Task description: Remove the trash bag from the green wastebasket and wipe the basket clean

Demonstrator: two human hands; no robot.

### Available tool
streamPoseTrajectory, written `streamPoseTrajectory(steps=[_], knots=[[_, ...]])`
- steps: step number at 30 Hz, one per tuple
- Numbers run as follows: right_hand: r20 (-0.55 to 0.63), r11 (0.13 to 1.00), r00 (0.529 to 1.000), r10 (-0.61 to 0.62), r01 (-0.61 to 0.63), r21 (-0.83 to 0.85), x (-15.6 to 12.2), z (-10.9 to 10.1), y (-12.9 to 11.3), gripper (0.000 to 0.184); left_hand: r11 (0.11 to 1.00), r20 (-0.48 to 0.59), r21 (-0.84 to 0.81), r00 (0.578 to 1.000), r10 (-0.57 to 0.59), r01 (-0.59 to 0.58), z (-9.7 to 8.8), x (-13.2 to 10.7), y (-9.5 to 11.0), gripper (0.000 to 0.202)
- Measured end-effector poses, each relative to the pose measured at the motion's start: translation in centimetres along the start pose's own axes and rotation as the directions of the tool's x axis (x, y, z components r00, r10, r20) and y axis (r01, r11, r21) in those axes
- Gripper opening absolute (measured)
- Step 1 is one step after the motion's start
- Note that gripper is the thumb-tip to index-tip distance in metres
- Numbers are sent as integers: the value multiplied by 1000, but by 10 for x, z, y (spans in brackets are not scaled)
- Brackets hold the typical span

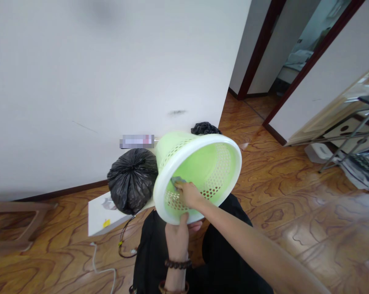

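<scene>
A light green plastic basket (199, 139) with a white rim and perforated sides is tilted so its mouth faces me. My left hand (176, 234), with beaded bracelets at the wrist, grips the near rim, thumb on the inside and fingers underneath. Reaching inside the basket, my right hand (189, 194) is closed on a greyish cloth (177, 182) against the inner left wall. Part of the cloth is hidden by the fingers. A tied black garbage bag (132, 179) sits right beside the basket on the left.
Under the garbage bag lies a white box-like board (101, 216). Another black bag (205, 128) shows behind the basket. A brown plastic stool (34, 220) stands at left. Cables (95, 261) lie on the wooden floor (282, 228). A metal-legged rack (350, 139) and a doorway are at right.
</scene>
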State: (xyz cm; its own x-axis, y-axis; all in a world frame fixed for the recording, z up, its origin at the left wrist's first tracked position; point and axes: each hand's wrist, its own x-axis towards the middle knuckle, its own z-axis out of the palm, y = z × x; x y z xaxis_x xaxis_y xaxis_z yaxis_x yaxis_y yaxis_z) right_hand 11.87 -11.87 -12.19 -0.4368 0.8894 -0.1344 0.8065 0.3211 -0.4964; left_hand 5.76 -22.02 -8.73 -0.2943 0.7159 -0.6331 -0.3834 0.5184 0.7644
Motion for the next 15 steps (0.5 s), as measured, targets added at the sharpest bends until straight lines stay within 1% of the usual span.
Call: streamPoseTrajectory(steps=[1,3,5,7,8,10,12,15], knots=[[18,999,999,-30,30,-11,-1,-4,5,42,1000,-27,0,1000,13,-13,-1,1,1,30],[48,994,999,-18,23,-105,-1,-21,22,40,999,-78,5,996,44,-44,-2,1,5,32],[-1,970,999,38,-37,-241,1,-40,40,37,998,-99,15,993,58,-57,-2,-2,11,34],[-74,940,992,99,-117,-319,3,-51,50,35,998,-72,22,996,57,-56,-3,-5,14,35],[-70,934,988,136,-152,-323,4,-52,50,35,998,-50,28,997,57,-56,-3,-7,15,36],[13,942,981,194,-183,-281,5,-44,42,34,997,1,44,998,59,-59,-3,-10,13,35],[81,953,976,204,-178,-245,6,-31,28,34,997,43,60,998,52,-55,-3,-11,10,35],[94,948,974,205,-174,-265,10,-21,13,33,993,65,86,995,69,-75,-3,-11,10,37]])
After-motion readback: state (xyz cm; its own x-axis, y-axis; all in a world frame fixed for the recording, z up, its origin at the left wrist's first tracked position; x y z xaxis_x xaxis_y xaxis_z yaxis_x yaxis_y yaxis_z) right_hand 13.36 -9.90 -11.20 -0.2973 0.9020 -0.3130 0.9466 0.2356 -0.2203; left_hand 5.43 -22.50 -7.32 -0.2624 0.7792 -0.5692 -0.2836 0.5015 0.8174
